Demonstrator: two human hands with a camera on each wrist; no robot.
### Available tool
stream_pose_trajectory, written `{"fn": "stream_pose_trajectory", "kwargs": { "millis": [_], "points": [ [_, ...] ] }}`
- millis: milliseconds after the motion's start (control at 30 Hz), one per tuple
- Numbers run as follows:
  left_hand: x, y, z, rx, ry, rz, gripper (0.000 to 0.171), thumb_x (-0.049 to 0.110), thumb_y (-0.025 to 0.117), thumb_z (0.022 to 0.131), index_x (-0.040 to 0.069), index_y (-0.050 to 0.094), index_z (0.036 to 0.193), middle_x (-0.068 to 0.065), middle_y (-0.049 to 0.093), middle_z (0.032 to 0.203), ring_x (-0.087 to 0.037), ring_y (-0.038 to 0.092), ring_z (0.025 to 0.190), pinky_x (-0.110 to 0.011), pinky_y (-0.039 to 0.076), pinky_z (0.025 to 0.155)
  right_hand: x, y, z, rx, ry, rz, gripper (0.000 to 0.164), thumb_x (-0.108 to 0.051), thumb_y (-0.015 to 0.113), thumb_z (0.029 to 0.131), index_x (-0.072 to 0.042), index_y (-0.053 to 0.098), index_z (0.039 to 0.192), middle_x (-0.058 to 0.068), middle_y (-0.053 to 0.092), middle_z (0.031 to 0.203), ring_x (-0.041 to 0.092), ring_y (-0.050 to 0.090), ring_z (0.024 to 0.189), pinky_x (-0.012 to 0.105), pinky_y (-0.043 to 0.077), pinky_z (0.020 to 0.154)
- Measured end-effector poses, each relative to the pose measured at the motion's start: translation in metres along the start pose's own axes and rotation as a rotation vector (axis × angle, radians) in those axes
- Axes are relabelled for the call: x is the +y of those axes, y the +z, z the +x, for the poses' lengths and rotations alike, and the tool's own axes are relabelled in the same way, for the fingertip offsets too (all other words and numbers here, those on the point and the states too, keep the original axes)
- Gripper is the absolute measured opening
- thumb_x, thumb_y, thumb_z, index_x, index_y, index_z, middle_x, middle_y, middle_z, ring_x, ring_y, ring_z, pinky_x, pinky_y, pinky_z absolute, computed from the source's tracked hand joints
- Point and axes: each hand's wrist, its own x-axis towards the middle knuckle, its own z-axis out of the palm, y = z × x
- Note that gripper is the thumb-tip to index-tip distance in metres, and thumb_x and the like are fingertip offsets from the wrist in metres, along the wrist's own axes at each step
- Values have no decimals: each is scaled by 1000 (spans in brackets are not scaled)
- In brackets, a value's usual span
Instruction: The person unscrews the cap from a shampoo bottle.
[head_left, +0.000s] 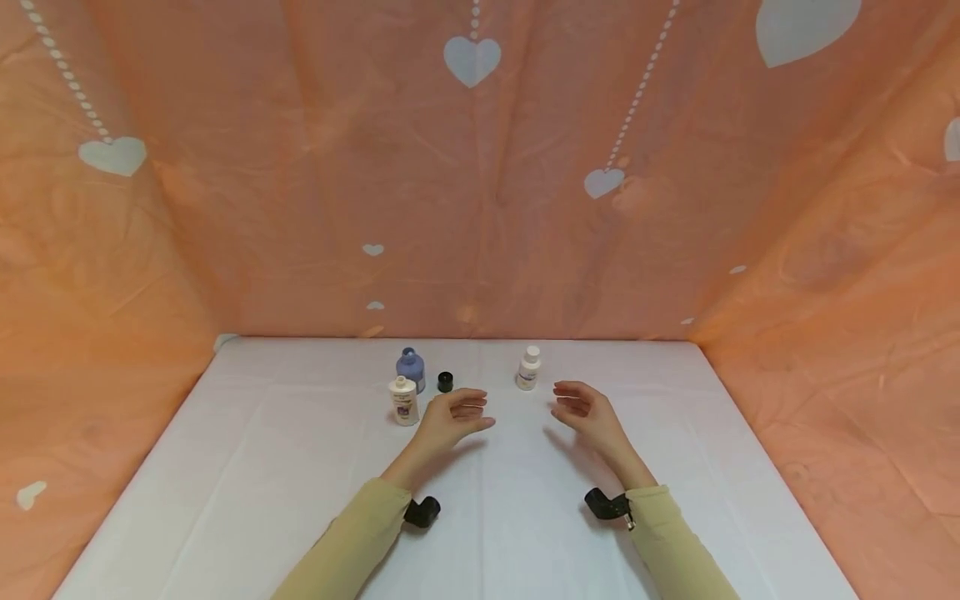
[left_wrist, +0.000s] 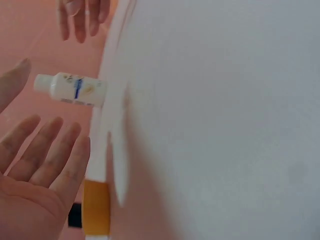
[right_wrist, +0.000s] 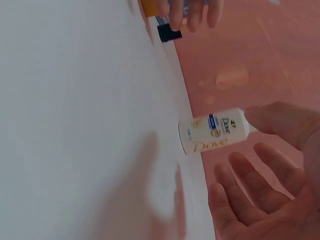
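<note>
Both hands are raised above the white table, holding nothing, with a gap between them. My left hand (head_left: 453,414) has its fingers loosely bent and thumb apart. To its left stand a cream bottle (head_left: 405,403) with a printed label and, behind it, a blue bottle (head_left: 411,371). Just beyond its fingers is a small black cylindrical object (head_left: 446,382). My right hand (head_left: 588,412) faces it with loosely bent fingers. Nearest the right hand stands a small white bottle (head_left: 528,368), capped and upright; "Dove" shows on its label in the right wrist view.
A yellow object (left_wrist: 96,207) with a black part appears low in the left wrist view. The white-covered table (head_left: 300,467) ends at an orange curtain (head_left: 480,208) printed with hearts, which also encloses both sides. A black wrist camera (head_left: 606,505) sits on the right wrist.
</note>
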Motion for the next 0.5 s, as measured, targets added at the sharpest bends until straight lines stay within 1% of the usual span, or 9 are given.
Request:
{"fn": "stream_pose_trajectory", "kwargs": {
  "millis": [133, 200, 267, 367, 433, 500],
  "points": [
    [-3, 9, 12, 7, -31, 48, 50, 7, 78, 79, -9, 58, 122, -28, 60, 117, -40, 58, 109, -36, 50, 92, 6, -5, 5, 25, 7, 3, 49, -1, 72, 84, 10, 51, 127, 29, 54, 124, 40, 55, 113, 30, 50, 90],
    [-4, 12, 17, 19, -52, 80, 51, 10, 79, 79, -7, 59, 122, -25, 61, 118, -37, 59, 109, -36, 50, 92, 7, -6, 8, 31, 23, 7, 50, -2, 72, 84, 10, 51, 128, 29, 54, 125, 40, 54, 114, 33, 49, 93],
    [-3, 15, 23, 36, -77, 100, 52, 14, 80, 79, -4, 59, 123, -21, 61, 120, -33, 60, 109, -35, 49, 92, 5, -8, 12, 31, 39, 26, 50, -1, 72, 84, 9, 50, 129, 29, 52, 127, 40, 53, 116, 38, 47, 96],
    [-2, 17, 32, 50, -96, 91, 54, 16, 80, 80, -2, 58, 126, -18, 59, 125, -31, 58, 113, -35, 48, 94, -2, -9, 17, 28, 36, 54, 49, 4, 69, 85, 11, 48, 129, 33, 49, 128, 45, 49, 117, 47, 42, 99],
    [-2, 18, 37, 56, -94, 69, 54, 15, 79, 80, -2, 57, 127, -18, 57, 128, -33, 56, 115, -36, 48, 94, -10, -9, 19, 25, 33, 59, 48, 6, 68, 85, 12, 48, 129, 34, 48, 129, 47, 48, 118, 49, 41, 100],
    [-2, 18, 43, 61, -93, 50, 53, 13, 78, 81, -3, 57, 127, -19, 56, 129, -34, 55, 117, -36, 47, 95, -18, -9, 20, 22, 29, 47, 47, 7, 67, 85, 12, 48, 128, 35, 48, 128, 49, 47, 118, 48, 43, 99]
  ]
}}
